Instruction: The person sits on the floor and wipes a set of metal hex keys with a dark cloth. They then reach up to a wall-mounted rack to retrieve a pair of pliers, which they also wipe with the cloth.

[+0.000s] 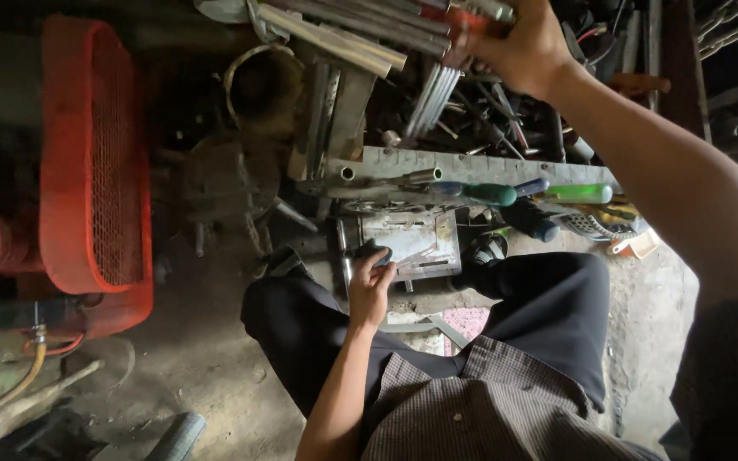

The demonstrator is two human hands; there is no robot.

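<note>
Down at centre frame, left hand (pixel 371 286) resting on the near edge of a flat grey metal plate (pixel 412 242) lying on the floor between the knees; fingers curled together over that edge, fingertips (pixel 379 256) pressed on the metal, thumb tucked alongside; dark trousers (pixel 548 307) spread to either side, checked shirt (pixel 489 410) at the bottom of the frame. Up at top right, right hand (pixel 518 38) raised with arm running down the right edge; fingers closed round a red-handled tool (pixel 463 21) in a crowded heap of metal rods (pixel 343 34) and bars; exact grip on it hard to make out, as the hand covers most of the handle. Just below the heap, a bundle of thin silvery rods (pixel 433 98) fanning downward; beyond the plate, a long notched metal strip (pixel 480 166) lying across the middle of the frame; on it, screwdrivers with green handles (pixel 493 194) and a paler green one (pixel 578 194) further right, with a blue-handled one between, all lying side by side. At left, a red mesh guard (pixel 96 162) on a machine filling the left third; below it, a yellowish hose (pixel 19 384) curving toward the lower left corner; dusty concrete floor (pixel 207 358) under everything; plate well apart from the raised hand, touching only the lower one.
</note>
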